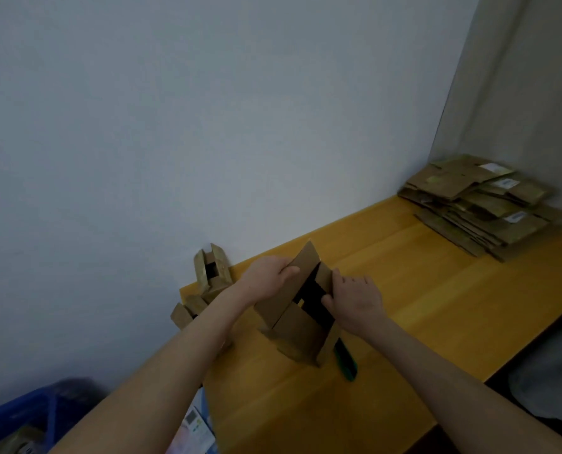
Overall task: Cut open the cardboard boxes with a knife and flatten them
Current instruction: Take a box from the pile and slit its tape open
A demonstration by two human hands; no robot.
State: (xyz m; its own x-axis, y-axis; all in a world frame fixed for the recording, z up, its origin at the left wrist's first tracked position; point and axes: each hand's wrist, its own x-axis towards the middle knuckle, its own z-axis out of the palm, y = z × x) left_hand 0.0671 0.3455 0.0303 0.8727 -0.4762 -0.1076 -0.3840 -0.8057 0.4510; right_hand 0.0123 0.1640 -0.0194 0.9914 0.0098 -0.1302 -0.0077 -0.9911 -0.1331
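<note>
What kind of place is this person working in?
Likely a plain back room or home workspace: a yellow wooden table pushed into a bare-walled corner, a stack of flattened cardboard on it, and a blue plastic crate beside it.

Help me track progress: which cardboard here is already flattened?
The stack at the far right of the table, lying in flat layers. The held box and the small boxes at the left edge are unflattened.
</note>
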